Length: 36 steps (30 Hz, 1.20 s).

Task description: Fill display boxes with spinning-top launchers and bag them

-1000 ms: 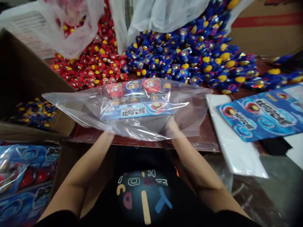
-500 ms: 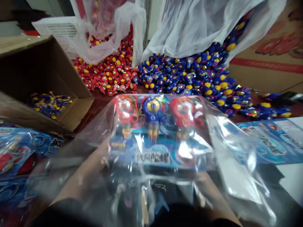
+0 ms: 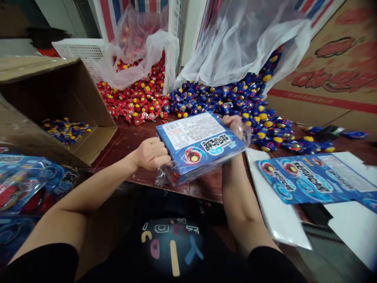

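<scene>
A blue printed box (image 3: 203,137) in a clear plastic bag is held over the dark red table, its white-labelled face up. My left hand (image 3: 153,153) is closed on its left edge, knuckles up. At the far right corner, my right hand (image 3: 234,122) is closed round the bagged box, with crumpled film beside the fingers. Loose film bunches under the box's near left corner. Just beyond the box lie heaps of red toys (image 3: 134,100) and blue toys (image 3: 220,96) with yellow parts.
An open carton (image 3: 100,143) with small colourful pieces lies at left, bagged packs (image 3: 32,173) in front of it. Flat printed card (image 3: 318,177) and white plastic bags (image 3: 279,212) are at right. White sacks (image 3: 224,51) and a large carton (image 3: 324,86) stand behind.
The bagged box, which showed three toys in its front and wide-spread film, now shows its labelled face, with the film drawn in close. It looks smaller and tilted, and both hands are now visible.
</scene>
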Available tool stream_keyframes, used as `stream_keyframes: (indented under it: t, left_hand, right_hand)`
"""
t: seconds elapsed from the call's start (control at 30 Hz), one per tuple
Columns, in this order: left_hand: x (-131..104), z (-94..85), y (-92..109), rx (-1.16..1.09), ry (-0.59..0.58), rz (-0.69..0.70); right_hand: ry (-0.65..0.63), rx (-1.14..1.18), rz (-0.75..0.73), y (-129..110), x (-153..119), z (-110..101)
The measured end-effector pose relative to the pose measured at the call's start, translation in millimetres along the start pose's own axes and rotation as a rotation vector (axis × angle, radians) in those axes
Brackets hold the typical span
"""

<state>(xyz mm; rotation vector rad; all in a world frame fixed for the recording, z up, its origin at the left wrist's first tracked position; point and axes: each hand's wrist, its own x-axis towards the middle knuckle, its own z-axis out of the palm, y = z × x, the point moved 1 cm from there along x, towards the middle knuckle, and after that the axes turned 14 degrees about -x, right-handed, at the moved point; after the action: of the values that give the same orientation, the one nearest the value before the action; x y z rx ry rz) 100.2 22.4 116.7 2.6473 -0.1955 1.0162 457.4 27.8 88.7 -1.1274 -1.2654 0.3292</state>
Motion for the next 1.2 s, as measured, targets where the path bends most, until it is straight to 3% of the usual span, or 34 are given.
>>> stream_keyframes:
  t: [0.1, 0.27, 0.33, 0.5, 0.57, 0.67, 0.8, 0.9, 0.93, 1.0, 1.1, 1.2]
  left_hand:
    - [-3.3, -7.7, 9.4, 0.092, -0.129, 0.034]
    - [0.3, -53.6, 10.6, 0.211, -0.327, -0.256]
    - [12.3, -79.0, 9.5, 0.157, -0.300, -0.314]
    - [52.4, -130.8, 25.6, -0.044, -0.048, -0.515]
    - [60.6, -136.2, 37.6, -0.101, -0.053, -0.566]
    - [59.8, -128.5, 50.9, -0.161, -0.087, -0.527]
    - [51.9, -115.1, 56.4, -0.212, 0.157, -0.456]
    - [52.9, -109.9, 58.4, -0.205, 0.267, -0.457]
    - [53.9, -108.5, 59.0, -0.193, 0.285, -0.453]
    - [54.6, -105.7, 59.0, -0.160, 0.340, -0.453]
    - [50.1, -100.7, 54.9, -0.107, 0.439, -0.479]
    - [43.1, -96.4, 46.8, -0.149, 0.544, -0.508]
  right_hand:
    - [-0.035, 0.095, -0.021, 11.0, -11.8, 4.0]
    - [-0.050, 0.188, -0.054, -2.6, -6.0, 3.6]
    - [-0.040, 0.188, -0.059, -18.5, 6.6, 0.1]
    - [0.105, 0.170, -0.121, -61.1, 40.0, -23.3]
    - [0.121, 0.135, -0.129, -72.2, 47.6, -35.7]
    - [0.040, -0.038, -0.113, -91.3, 52.0, -48.3]
    - [-0.034, -0.324, -0.239, -155.7, 48.7, -35.6]
    - [-0.260, -0.539, -0.420, -221.8, 43.0, 12.3]
    - [-0.380, -0.508, -0.403, -239.3, 42.3, 33.6]
    - [-0.618, -0.333, -0.169, -260.7, 44.4, 76.1]
    - [-0.920, -0.204, 0.243, -261.4, 49.5, 120.3]
    - [-1.236, -0.338, 0.326, -250.8, 46.9, 132.8]
